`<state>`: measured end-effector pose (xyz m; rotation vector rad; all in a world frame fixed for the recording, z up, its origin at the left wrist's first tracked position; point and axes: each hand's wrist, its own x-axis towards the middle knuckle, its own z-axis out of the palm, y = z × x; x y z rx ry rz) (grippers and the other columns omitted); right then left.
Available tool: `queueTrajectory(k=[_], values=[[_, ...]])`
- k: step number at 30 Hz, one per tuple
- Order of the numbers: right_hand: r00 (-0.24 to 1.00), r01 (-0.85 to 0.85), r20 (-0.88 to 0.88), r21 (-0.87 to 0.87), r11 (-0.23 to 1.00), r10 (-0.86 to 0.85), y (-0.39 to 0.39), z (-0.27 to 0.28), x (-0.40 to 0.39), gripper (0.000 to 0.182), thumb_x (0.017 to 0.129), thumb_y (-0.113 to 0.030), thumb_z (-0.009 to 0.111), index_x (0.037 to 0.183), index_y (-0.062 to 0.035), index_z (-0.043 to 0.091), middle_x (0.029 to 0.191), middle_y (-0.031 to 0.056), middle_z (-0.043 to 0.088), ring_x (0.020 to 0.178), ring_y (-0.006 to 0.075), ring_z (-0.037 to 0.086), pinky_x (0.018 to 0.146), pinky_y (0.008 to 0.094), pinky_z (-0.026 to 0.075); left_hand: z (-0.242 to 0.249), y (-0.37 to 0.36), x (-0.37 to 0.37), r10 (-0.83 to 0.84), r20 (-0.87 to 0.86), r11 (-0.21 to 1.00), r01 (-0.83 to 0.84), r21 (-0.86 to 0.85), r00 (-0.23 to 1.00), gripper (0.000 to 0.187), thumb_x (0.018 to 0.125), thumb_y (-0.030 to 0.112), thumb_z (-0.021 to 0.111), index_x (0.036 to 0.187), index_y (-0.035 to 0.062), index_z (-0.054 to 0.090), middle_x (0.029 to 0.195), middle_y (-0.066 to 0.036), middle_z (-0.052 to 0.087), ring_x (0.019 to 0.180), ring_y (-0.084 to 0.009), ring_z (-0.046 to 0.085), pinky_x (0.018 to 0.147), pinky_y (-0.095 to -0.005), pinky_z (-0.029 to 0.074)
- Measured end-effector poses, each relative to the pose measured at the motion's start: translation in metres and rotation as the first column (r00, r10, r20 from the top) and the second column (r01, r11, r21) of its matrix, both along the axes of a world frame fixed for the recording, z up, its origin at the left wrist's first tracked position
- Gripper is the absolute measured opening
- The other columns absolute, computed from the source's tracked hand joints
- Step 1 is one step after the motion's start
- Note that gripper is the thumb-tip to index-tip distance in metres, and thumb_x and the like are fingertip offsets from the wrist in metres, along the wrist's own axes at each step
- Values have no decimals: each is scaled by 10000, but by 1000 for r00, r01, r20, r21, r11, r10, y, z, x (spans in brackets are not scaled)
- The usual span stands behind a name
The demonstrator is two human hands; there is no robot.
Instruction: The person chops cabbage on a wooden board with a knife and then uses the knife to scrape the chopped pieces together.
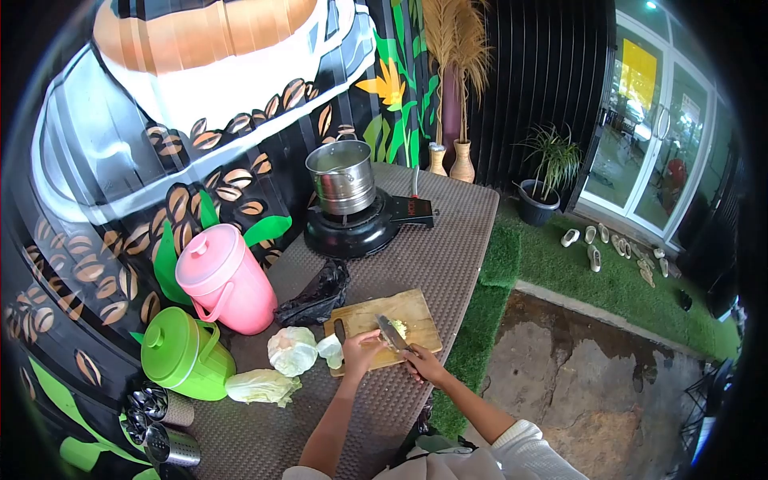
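Currently the knife [390, 330] is clasped in the right grip [422, 362], chopped pieces [400, 326] just beyond. Should the knife slip, the adjacent left grip [360, 350] could be nicked; its hold cannot be told.

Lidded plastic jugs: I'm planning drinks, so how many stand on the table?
2. The pink plastic jug stands left of the crumpled black plastic bag; the lime-green plastic jug stands beside the pink one, lower in the picture. None appears hidden.
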<state>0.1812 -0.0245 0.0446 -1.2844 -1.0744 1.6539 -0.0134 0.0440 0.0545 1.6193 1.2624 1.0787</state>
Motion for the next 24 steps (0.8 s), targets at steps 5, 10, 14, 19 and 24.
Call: queueTrajectory(k=[5, 10, 14, 19, 24], values=[[980, -31, -198, -82, 996, 14, -1, 24, 12, 234, 1010, -295, 441, 895, -91, 447, 571, -22, 401, 433, 82, 402, 367, 232, 338, -15, 9, 15, -117, 129, 992, 121, -25, 985, 560, 659, 23, 809, 1185, 27, 616, 1158, -115, 654, 1018, -200, 634, 920, -319, 490], [999, 36, -16, -29, 999, -37, 5, 33, 29, 299, 1019, -335, 395, 877, -79, 456, 574, -13, 409, 424, 94, 401, 371, 242, 343, 1, 20, 14, -162, -160, 981, 175, 77, 974, 541, 657, -28, 742, 1170, 73, 598, 1178, -111, 631, 1106, -256, 592, 969, -372, 448], [988, 153, 25, 61, 986, -154, 2, 18, 43, 317, 1023, -336, 372, 898, -66, 479, 553, 2, 417, 402, 110, 401, 373, 253, 345, 7, 26, 10, -183, -696, 851, 466, 242, 695, 646, 653, -45, 692, 1265, 100, 547, 1355, -145, 487, 1314, -304, 396, 1073, -441, 314], [978, 197, -78, 74, 978, -191, -6, 3, 53, 316, 1016, -339, 389, 894, -60, 473, 534, 13, 433, 376, 120, 407, 354, 265, 350, 8, 55, 11, -429, -640, 807, 589, 45, 637, 778, 655, -13, 717, 1375, 127, 459, 1465, -144, 368, 1395, -308, 282, 1105, -457, 279], [961, 243, -140, 19, 970, -238, -21, -4, 58, 322, 1021, -344, 372, 918, -55, 473, 549, 15, 424, 397, 116, 399, 362, 257, 340, 12, 74, 19, -564, -652, 697, 715, -48, 507, 876, 624, 33, 770, 1413, 195, 426, 1491, -131, 345, 1391, -303, 295, 1115, -453, 277]])
